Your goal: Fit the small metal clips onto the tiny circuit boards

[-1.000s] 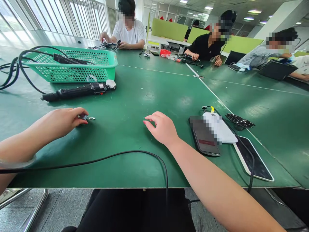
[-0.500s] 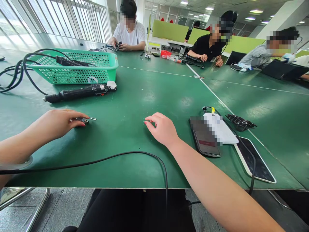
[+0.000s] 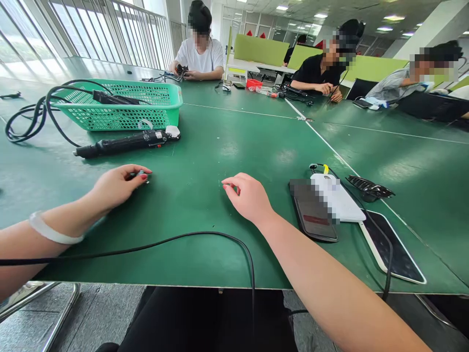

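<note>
My left hand rests on the green table, closed, with thumb and fingers pinched on a small metal part. The fingers cover most of this part, and its kind is not clear. To the right, my right hand is held just over the tabletop, its thumb and index finger curled together at the tips. Anything between those tips is too small or hidden to make out. Beyond my left hand lies a black electric screwdriver, its tip pointing left.
Behind the screwdriver stands a green mesh basket with a black cabled device. A black cable crosses the table's front. On the right lie a dark phone, a white power bank, a white-edged phone and black crinkled plastic. Several people sit opposite.
My left hand has shifted to the right with the small metal part, which its fingers now cover more. My right hand keeps nearly the same place and pose. The view has tilted slightly.
</note>
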The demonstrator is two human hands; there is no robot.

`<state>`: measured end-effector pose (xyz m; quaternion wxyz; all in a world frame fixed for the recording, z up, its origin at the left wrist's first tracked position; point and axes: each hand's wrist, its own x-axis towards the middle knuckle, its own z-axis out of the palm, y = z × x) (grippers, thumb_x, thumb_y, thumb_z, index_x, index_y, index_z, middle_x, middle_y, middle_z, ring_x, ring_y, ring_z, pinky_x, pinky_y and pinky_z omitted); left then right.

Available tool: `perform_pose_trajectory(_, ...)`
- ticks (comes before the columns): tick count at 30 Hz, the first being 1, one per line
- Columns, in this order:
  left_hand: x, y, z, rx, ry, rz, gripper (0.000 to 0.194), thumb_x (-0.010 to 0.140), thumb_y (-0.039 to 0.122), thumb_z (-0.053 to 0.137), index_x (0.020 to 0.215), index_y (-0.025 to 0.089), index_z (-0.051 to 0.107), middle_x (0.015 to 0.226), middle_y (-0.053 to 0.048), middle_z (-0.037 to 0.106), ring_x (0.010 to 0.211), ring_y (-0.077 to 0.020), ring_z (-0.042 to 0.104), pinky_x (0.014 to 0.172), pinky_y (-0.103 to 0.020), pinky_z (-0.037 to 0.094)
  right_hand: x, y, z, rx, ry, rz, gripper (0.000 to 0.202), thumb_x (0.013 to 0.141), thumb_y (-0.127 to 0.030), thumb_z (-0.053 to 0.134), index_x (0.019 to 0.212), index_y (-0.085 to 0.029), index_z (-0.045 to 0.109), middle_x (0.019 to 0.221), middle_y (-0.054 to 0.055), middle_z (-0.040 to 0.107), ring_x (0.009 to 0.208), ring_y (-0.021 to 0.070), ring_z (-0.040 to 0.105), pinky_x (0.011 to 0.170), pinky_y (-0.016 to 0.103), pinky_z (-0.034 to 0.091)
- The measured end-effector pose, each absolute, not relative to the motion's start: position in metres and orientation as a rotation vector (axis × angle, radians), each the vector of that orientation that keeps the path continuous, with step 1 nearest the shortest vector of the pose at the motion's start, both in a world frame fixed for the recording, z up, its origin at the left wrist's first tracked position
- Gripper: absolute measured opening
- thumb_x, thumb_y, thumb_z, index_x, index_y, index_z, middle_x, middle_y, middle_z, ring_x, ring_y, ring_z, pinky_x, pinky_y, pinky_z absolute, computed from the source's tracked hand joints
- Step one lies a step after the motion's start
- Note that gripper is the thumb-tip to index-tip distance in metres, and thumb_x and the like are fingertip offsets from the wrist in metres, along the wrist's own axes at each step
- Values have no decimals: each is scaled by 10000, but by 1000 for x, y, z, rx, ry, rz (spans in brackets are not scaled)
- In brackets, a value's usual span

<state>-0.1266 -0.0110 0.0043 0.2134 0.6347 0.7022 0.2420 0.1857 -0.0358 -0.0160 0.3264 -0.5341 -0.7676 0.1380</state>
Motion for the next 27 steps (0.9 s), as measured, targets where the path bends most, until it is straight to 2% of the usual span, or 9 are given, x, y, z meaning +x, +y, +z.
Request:
perform_pose_trajectory(2, -103, -7, 1, 1861, 1949, 571, 379, 783, 454, 533, 1063, 232, 658, 770, -12, 656, 667, -178, 528, 600, -257, 354, 185, -36, -16, -1398, -2014, 369, 227, 873, -247, 497, 960, -219, 705, 833, 14, 640, 626, 99, 516, 598, 248, 408)
perform_pose_trajectory(6, -42, -3, -5, 1965, 1760, 649, 348, 791, 452, 517, 995, 225, 683, 776, -32, 657, 636, -177, 513, 609, -281, 366, 185, -36, -15, -1406, -2019, 381, 225, 870, -245, 499, 954, -220, 705, 819, 11, 635, 619, 99, 515, 602, 248, 403)
perform_pose_trajectory(13, 42, -12, -13, 1677, 1248, 897, 250, 814, 366, 531, 945, 194, 657, 898, -42, 671, 810, -174, 567, 753, -293, 424, 191, -31, -18, -1439, -2085, 279, 273, 896, -235, 450, 803, -196, 704, 717, 25, 591, 643, 126, 514, 583, 259, 367)
perform_pose_trajectory(15, 44, -12, -14, 1532, 1156, 959, 230, 817, 346, 544, 940, 178, 640, 963, -54, 667, 882, -171, 576, 812, -296, 427, 193, -29, -19, -1431, -2105, 310, 237, 890, -245, 476, 850, -201, 706, 772, 33, 614, 683, 132, 533, 616, 261, 394)
perform_pose_trajectory(18, 36, -9, -14, 1281, 1023, 1043, 229, 822, 329, 563, 972, 165, 616, 1025, -67, 654, 944, -156, 579, 862, -294, 424, 191, -28, -21, -1349, -2180, 353, 219, 841, -303, 584, 1012, -213, 688, 942, 52, 652, 836, 163, 556, 757, 293, 441)
perform_pose_trajectory(20, 30, -6, -13, 1170, 979, 1048, 237, 826, 320, 574, 1004, 167, 606, 1011, -67, 653, 898, -139, 582, 847, -293, 429, 188, -28, -22, -1311, -2239, 336, 317, 802, -334, 641, 1089, -199, 663, 1009, 68, 654, 906, 190, 539, 824, 329, 441)
perform_pose_trajectory(22, 27, -5, -11, 1130, 985, 1029, 234, 839, 305, 565, 1031, 174, 597, 971, -56, 655, 806, -119, 577, 797, -287, 436, 184, -28, -23, -1315, -2266, 316, 347, 795, -319, 653, 1118, -191, 649, 977, 69, 655, 900, 197, 528, 816, 337, 444)
perform_pose_trajectory(27, 26, -6, -5, 1110, 1018, 1002, 166, 863, 259, 527, 993, 181, 595, 905, -37, 655, 675, -92, 541, 725, -277, 433, 180, -25, -22, -1367, -2246, 368, 130, 830, -242, 614, 922, -199, 696, 822, 37, 618, 831, 160, 546, 748, 295, 439)
